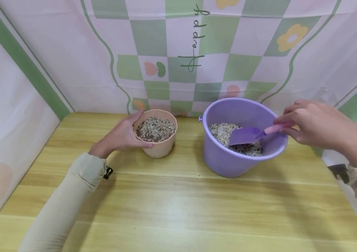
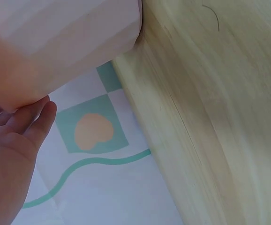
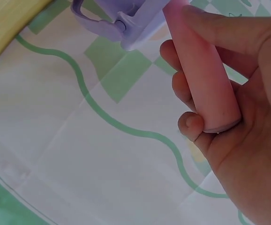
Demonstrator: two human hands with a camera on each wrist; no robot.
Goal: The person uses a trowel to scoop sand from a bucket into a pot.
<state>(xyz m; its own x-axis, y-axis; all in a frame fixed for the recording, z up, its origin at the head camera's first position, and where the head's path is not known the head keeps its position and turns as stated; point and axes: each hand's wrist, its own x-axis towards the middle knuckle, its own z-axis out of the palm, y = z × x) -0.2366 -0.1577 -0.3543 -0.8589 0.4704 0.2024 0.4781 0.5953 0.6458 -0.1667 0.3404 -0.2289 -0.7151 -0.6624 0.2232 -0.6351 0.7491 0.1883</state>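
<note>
My left hand (image 1: 123,133) holds a peach flower pot (image 1: 159,148) by its left side, thumb along the near side and fingers toward the back. Speckled gravelly grit (image 1: 156,128) over brown soil fills the pot nearly to its rim. In the left wrist view, fingertips (image 2: 45,117) touch the pot's wall (image 2: 70,42). My right hand (image 1: 315,122) grips a small shovel by its pink handle (image 3: 203,70). Its purple blade (image 1: 244,135) is inside the purple bucket (image 1: 229,162), low over the grit (image 1: 224,131) there.
Pot and bucket stand side by side on a wooden table (image 1: 166,206), near its back edge. Behind hangs a checkered cloth (image 1: 183,35) with flower prints. The bucket's handle joint (image 3: 119,28) shows in the right wrist view.
</note>
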